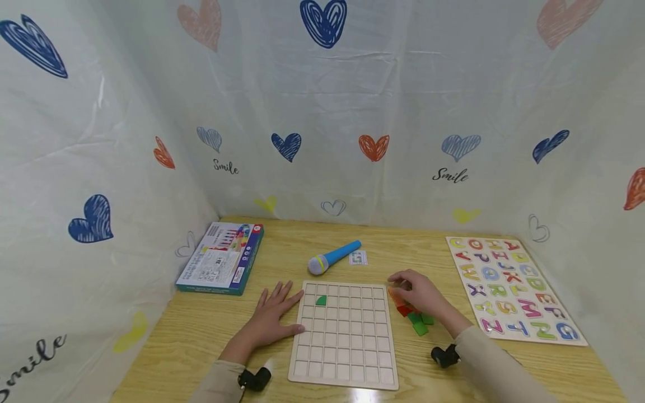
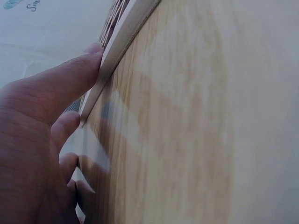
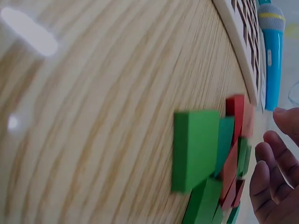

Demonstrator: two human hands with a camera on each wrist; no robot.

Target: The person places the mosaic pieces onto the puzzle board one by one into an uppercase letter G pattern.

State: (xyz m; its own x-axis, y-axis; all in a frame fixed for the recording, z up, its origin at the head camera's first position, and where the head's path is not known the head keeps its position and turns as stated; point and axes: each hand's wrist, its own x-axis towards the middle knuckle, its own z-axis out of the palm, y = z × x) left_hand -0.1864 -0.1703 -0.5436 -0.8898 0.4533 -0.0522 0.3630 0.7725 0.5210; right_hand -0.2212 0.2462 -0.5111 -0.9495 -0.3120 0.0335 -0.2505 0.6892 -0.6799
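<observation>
A wooden grid board [image 1: 343, 355] lies in the middle of the table, with one green quarter-round piece [image 1: 321, 300] in a cell near its upper left. My left hand [image 1: 269, 320] rests with fingers spread beside the board's left edge; in the left wrist view its thumb [image 2: 77, 70] presses against the rim. To the right of the board is a loose pile of red and green blocks [image 1: 419, 326]. My right hand [image 1: 422, 292] hovers over the far end of this pile, fingers loosely bent. In the right wrist view, no block shows between those fingers, and a green block [image 3: 201, 149] stands nearest the camera.
Beyond the board lie a blue toy microphone [image 1: 335, 257] and a small printed card [image 1: 358, 257]. A flat game box [image 1: 220, 258] sits at the back left. An alphabet puzzle board [image 1: 516, 288] is on the right. A heart-patterned curtain [image 1: 413, 101] surrounds the table.
</observation>
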